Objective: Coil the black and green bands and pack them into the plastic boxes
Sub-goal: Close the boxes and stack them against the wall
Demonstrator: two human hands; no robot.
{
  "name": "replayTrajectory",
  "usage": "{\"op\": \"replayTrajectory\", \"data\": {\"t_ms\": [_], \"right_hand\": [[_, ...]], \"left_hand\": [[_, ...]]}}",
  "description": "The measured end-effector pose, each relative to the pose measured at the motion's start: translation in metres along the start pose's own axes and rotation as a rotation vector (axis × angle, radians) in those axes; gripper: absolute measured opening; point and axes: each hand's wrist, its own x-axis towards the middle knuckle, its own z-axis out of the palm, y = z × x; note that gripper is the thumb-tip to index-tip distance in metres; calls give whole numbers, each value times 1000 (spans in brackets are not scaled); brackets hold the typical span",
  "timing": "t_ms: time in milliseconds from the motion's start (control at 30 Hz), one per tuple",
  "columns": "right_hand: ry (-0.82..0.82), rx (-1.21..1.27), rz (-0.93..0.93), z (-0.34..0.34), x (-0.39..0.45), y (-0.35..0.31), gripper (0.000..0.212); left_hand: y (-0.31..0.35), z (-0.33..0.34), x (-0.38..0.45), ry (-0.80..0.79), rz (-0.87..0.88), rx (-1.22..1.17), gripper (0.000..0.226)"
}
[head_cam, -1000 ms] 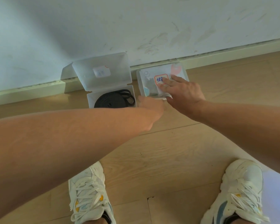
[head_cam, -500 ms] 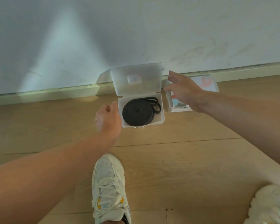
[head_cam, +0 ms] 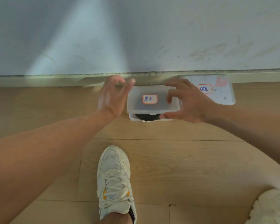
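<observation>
The lowered lid (head_cam: 153, 100) lies between both hands; right hand (head_cam: 187, 101) grips its end, left hand (head_cam: 114, 96) released beside it

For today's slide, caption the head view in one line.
Right hand lowers the lid over the coiled black band; open left hand beside the box, second box shut.

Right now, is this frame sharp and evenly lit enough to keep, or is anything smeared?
Head view: the left hand is motion-blurred, its fingers ghosted; the right hand is softer-edged too. The label on the box lid is smeared. A bright light wedge falls across the wall. The baseboard bows from the wide-angle lens.
</observation>
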Motion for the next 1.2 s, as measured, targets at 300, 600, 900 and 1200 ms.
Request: {"op": "replayTrajectory", "data": {"t_ms": [300,600,900,1200], "right_hand": [[-57,-179,-30,18,17,-15,56],[-20,-122,-53,21,18,-12,55],[-61,-265,-135,11,13,-16,49],[-87,-406,-80,22,18,-22,79]], "left_hand": [[-11,31,-4,-415,590,724,81],[-9,23,2,-465,586,665,55],[-4,24,-5,-457,645,818,71],[5,20,-6,-474,640,835,58]]}}
